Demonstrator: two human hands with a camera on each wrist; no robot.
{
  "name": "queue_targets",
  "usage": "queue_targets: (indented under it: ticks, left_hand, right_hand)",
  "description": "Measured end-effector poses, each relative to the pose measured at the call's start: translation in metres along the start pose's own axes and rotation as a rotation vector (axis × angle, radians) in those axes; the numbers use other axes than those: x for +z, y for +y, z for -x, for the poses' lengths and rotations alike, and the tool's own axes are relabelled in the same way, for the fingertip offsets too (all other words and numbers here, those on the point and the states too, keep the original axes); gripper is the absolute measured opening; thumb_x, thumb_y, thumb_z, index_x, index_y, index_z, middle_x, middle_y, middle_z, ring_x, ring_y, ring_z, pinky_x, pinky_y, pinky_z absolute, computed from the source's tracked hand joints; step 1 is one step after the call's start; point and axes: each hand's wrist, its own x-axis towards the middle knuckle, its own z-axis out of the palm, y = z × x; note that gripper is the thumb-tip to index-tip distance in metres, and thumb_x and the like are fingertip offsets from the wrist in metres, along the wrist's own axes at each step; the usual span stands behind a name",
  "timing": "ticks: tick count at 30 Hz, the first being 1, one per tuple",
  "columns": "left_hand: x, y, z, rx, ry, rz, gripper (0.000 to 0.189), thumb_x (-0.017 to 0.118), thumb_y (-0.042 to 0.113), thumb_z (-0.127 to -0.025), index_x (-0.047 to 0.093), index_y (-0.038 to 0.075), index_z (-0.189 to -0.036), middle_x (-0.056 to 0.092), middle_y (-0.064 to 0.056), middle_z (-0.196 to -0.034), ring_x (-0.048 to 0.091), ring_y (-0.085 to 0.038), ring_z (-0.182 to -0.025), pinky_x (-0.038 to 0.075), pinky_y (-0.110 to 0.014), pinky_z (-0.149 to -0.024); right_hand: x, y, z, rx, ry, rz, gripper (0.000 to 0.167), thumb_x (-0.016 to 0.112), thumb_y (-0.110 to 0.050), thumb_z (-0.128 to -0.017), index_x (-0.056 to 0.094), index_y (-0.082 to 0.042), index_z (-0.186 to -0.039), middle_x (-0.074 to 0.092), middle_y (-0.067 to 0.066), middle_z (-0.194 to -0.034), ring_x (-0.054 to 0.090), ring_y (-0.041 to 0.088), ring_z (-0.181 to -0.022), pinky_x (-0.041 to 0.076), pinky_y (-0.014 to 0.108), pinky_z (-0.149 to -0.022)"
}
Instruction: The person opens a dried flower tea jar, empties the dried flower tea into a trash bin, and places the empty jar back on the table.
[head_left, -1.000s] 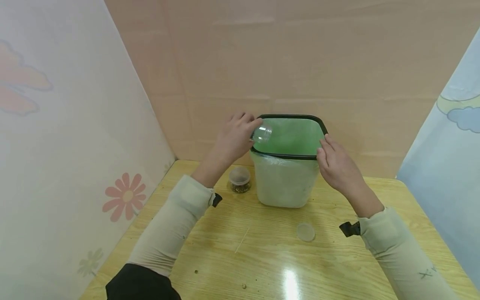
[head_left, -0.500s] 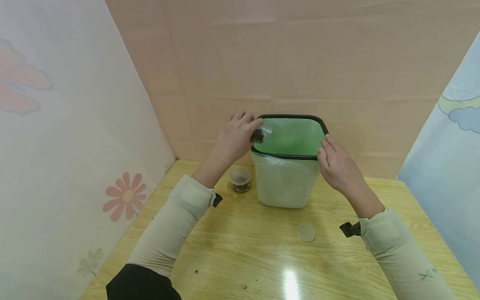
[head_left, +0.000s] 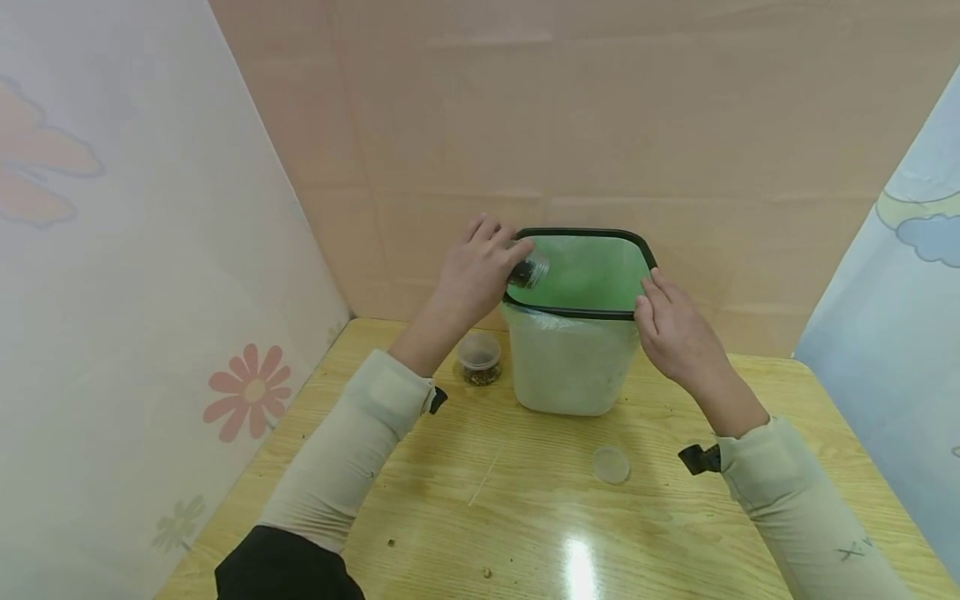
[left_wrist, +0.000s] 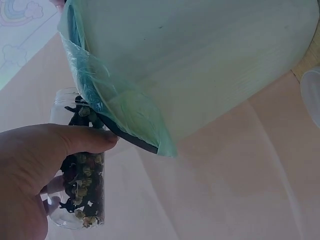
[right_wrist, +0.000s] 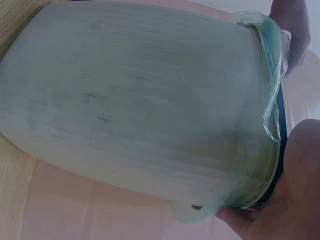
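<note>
My left hand (head_left: 474, 271) grips a clear jar (head_left: 529, 272), tilted mouth-down over the left side of a bin's opening. Dark shrivelled pieces and small yellowish buds (left_wrist: 85, 180) fill much of the jar in the left wrist view, reaching toward its neck. The pale bin (head_left: 573, 367) has a black rim (head_left: 577, 314) and a thin greenish bag liner (left_wrist: 130, 107) folded over it. My right hand (head_left: 681, 337) holds the bin's rim at the right, thumb and fingers on either side of it in the right wrist view. The bin's bottom inside is hidden.
A round clear tub (head_left: 480, 358) with brownish bits stands left of the bin. A translucent round lid (head_left: 611, 464) lies in front of it on the wooden table (head_left: 540, 517). Small crumbs (head_left: 487, 572) dot the tabletop. Printed sheets wall the back and sides.
Dark contents have slid toward the jar's mouth, where the glass looked clear before. My left hand has shifted slightly right and tipped the jar further. The right hand stays put.
</note>
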Motion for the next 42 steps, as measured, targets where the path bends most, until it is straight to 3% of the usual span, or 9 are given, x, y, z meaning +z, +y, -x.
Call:
queue_targets:
  ticks: [21, 42]
  left_hand:
    - [-0.0028, 0.0032, -0.0029, 0.009, -0.061, -0.04, 0.044, 0.056, -0.002, -0.099, 0.063, 0.024, -0.134, 0.062, -0.006, -0.128, 0.05, -0.027, -0.123, 0.024, -0.039, -0.123]
    - [-0.002, 0.0051, -0.0026, 0.08, -0.069, -0.173, 0.054, 0.065, 0.001, -0.096, 0.056, 0.028, -0.143, 0.055, -0.007, -0.137, 0.047, -0.026, -0.133, 0.013, -0.04, -0.126]
  right_hand:
    - [-0.0011, 0.0009, 0.0019, -0.005, 0.004, 0.004, 0.065, 0.017, -0.034, -0.11, 0.031, 0.014, -0.151, 0.021, 0.03, -0.162, 0.019, 0.048, -0.149, 0.018, 0.06, -0.12]
    - [-0.0006, 0.0003, 0.0021, -0.01, -0.004, 0.012, 0.064, 0.017, -0.032, -0.11, 0.031, 0.015, -0.15, 0.021, 0.031, -0.162, 0.021, 0.05, -0.148, 0.019, 0.062, -0.119]
